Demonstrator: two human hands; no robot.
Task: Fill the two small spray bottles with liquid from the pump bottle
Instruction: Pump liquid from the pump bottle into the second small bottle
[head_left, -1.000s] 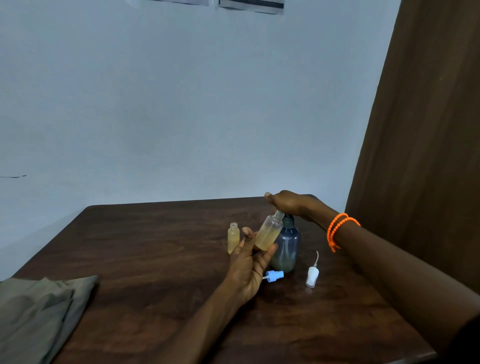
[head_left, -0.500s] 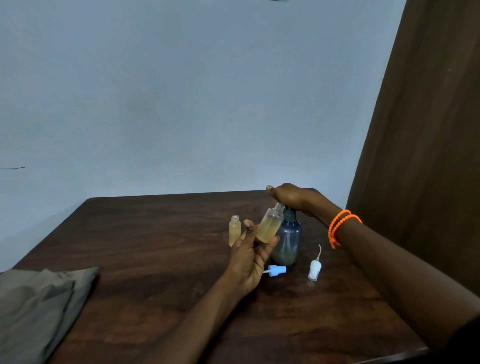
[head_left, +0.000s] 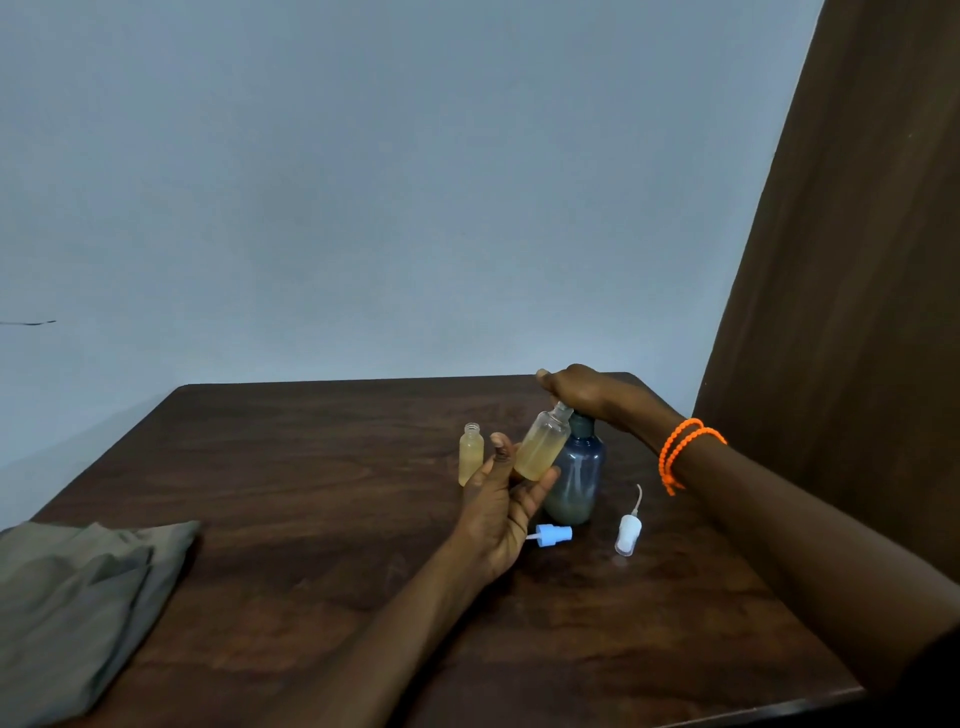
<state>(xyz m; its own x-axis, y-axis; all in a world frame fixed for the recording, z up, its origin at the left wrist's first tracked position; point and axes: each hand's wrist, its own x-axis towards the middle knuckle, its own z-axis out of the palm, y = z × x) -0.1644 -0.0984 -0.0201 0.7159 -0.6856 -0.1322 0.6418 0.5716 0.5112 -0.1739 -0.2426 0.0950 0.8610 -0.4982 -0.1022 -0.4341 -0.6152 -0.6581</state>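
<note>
Our left hand (head_left: 501, 512) grips the tilted spray bottle (head_left: 540, 447), its neck angled up-right under the pump bottle (head_left: 574, 475) nozzle; our right hand (head_left: 579, 391) presses the pump.

only one view is given, taken from a wide-angle camera worn on the head. it is aimed forward and slightly down across a dark wooden table (head_left: 311, 519), which is seen from its near edge toward the far wall (head_left: 363, 182). the wall fills the upper half of the frame. both forearms are seen entering from the bottom, so the hands are viewed at arm's length. the right side is bent, probably by lens distortion.
</note>
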